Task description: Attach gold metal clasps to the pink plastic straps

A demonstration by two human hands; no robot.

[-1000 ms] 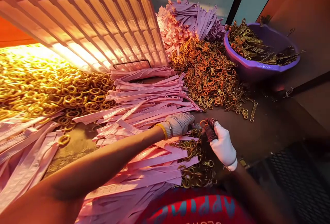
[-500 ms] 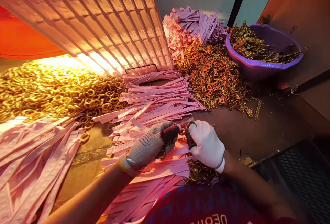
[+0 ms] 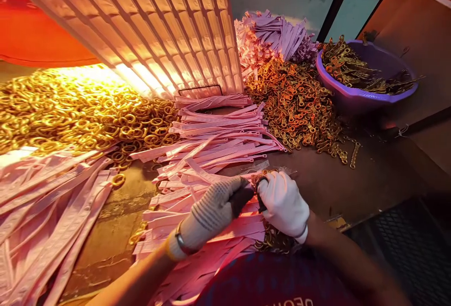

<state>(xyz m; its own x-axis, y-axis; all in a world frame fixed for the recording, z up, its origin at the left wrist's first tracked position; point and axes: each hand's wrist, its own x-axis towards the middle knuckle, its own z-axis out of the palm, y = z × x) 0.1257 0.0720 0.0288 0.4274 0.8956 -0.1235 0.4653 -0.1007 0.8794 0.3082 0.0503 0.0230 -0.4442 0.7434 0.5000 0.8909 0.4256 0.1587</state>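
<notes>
My left hand (image 3: pixel 216 207), in a grey-striped glove with dark fingertips, is closed in a pinch above a spread of pink straps (image 3: pixel 218 151). Close to its fingertips, my right hand (image 3: pixel 283 202), in a white glove with dark fingertips, is also closed. A small brownish piece shows between the two hands, too hidden by the fingers to name. Clear plastic scraps (image 3: pixel 257 166) lie just beyond them. Brass rings (image 3: pixel 276 239) show beneath my right hand.
Gold rings (image 3: pixel 81 113) are heaped at left, beyond more pink straps (image 3: pixel 52 217). A ribbed panel (image 3: pixel 169 29) slants behind. Metal pullers (image 3: pixel 296 104) and lilac straps (image 3: pixel 282 36) are piled at back right, beside a purple basin (image 3: pixel 373 92) holding metal pieces.
My left hand has turned so its striped back shows more, and stays close to my right hand, which has shifted slightly down. The whole view has shifted a little, moving the background rightward.
</notes>
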